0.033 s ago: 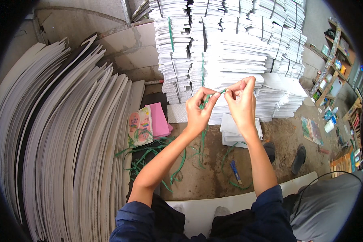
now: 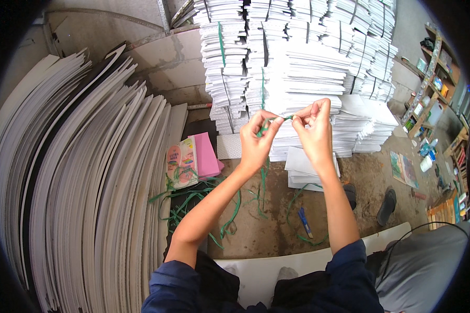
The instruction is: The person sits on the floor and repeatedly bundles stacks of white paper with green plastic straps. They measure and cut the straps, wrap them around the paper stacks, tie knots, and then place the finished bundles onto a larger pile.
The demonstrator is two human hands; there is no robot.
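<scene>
Both hands are raised in front of the stacks of white paper, pinching a thin green plastic string (image 2: pixel 286 118) that spans the short gap between them. My left hand (image 2: pixel 256 142) is closed on it, with part of the string showing across the palm and an end hanging down below. Opposite it, my right hand (image 2: pixel 314 134) pinches the string between thumb and fingertips. More green string (image 2: pixel 180 214) lies in a loose tangle by my left forearm. A small pile of folded white sheets (image 2: pixel 299 166) sits on the floor beyond my wrists.
Tall bundles of white paper (image 2: pixel 318 68) tied with straps rise ahead. Large grey boards (image 2: pixel 109 198) lean on the left, beside a pink pad (image 2: pixel 208 156). A blue cutter knife (image 2: pixel 304 221) and a dark sandal (image 2: pixel 386 207) lie on the floor; cluttered shelves (image 2: pixel 428 86) stand right.
</scene>
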